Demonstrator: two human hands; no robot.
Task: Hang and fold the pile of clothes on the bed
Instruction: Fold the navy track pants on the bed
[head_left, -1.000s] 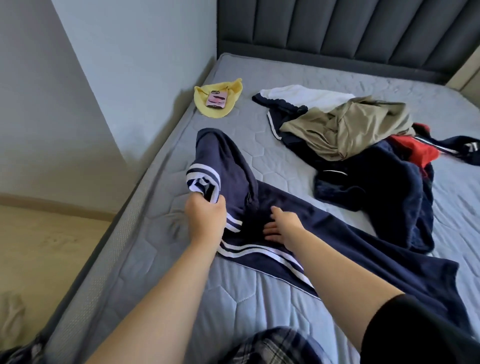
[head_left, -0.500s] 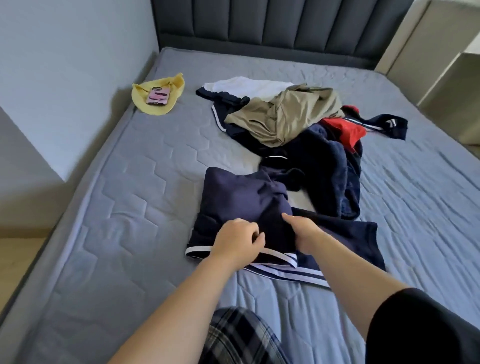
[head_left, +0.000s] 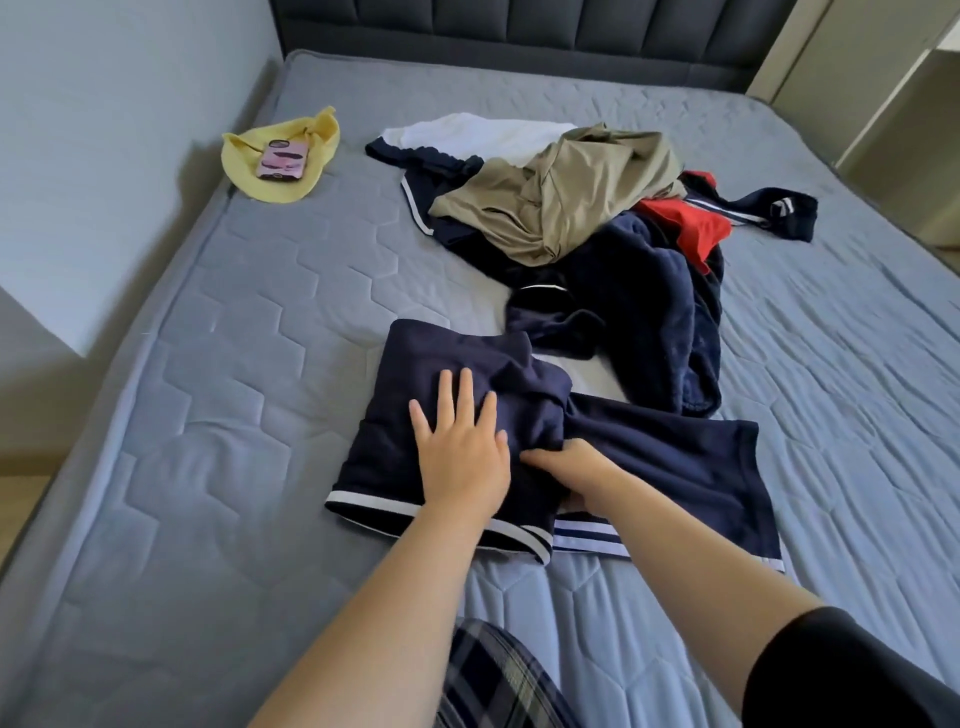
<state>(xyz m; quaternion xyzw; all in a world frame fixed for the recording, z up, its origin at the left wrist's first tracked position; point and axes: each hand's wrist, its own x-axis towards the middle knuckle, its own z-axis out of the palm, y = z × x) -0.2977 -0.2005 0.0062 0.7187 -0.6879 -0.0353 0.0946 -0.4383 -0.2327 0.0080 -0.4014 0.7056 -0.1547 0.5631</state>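
Observation:
A navy garment with white stripes (head_left: 675, 467) lies partly folded on the grey bed (head_left: 234, 389), its left part doubled over into a block. My left hand (head_left: 462, 452) presses flat on that folded block, fingers spread. My right hand (head_left: 576, 467) sits at the fold's right edge, fingers tucked into the bunched cloth and gripping it. Behind lies the pile of clothes (head_left: 649, 312): a khaki garment (head_left: 571, 192) on top, a white piece (head_left: 483, 135), a red piece (head_left: 691, 223) and dark navy items.
A yellow cloth (head_left: 306, 140) with a pink phone (head_left: 284, 160) on it lies at the bed's far left corner. A wall (head_left: 104, 156) runs along the left side, a dark headboard (head_left: 519, 31) at the back, pale furniture (head_left: 883, 104) at the right. My plaid-clad knee (head_left: 498, 675) rests on the near edge.
My left hand carried the striped end over onto the garment, let go and now lies flat on the fold. My right hand stayed at the fold. The view swung right.

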